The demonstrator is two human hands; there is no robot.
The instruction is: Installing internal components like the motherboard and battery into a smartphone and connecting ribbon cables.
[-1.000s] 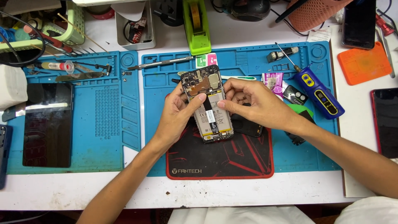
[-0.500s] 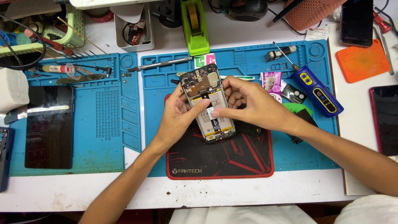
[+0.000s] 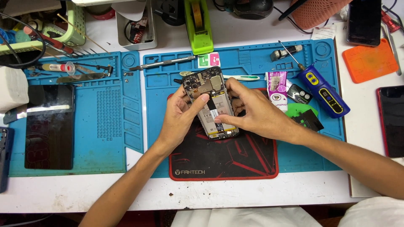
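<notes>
An opened smartphone [image 3: 210, 94] with its back cover off lies tilted over a black and red mat [image 3: 223, 155], showing its battery and circuit board. My left hand [image 3: 179, 117] grips its left edge, with the thumb pressed on the upper part of the battery. My right hand [image 3: 252, 111] holds the right edge, its thumb resting on the lower battery area. Both hands hold the phone slightly above the mat.
Two blue work mats [image 3: 105, 138] cover the desk. A dark phone screen [image 3: 49, 126] lies left. A blue electric screwdriver [image 3: 322, 92], a small pink packet [image 3: 277, 86], a green tape dispenser [image 3: 198, 25], tweezers [image 3: 162, 63] and other phones [image 3: 391, 120] surround the work spot.
My right hand has slid down along the phone, with its thumb now on the lower battery. My left thumb has moved onto the upper battery. The phone stays in about the same place.
</notes>
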